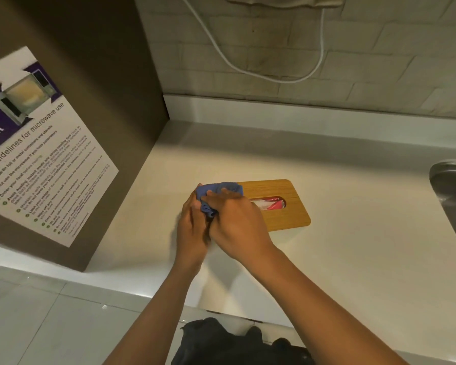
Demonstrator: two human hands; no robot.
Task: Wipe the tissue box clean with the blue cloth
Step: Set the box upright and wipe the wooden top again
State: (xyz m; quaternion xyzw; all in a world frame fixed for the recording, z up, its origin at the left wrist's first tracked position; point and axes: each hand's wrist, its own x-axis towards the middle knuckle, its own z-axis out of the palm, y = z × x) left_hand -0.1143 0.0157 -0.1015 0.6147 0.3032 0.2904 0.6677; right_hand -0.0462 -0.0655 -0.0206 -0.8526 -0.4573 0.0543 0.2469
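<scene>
The tissue box has a flat wooden lid with an oval slot showing red and white packaging, and it sits on the pale counter. A crumpled blue cloth lies over the box's left end. My left hand grips the cloth from the left. My right hand lies over the cloth and the box's left part, fingers curled on the cloth. Both hands hide the left end of the box.
A brown cabinet side with a microwave guideline poster stands at the left. A steel sink is at the right edge. A white cable hangs on the tiled wall behind.
</scene>
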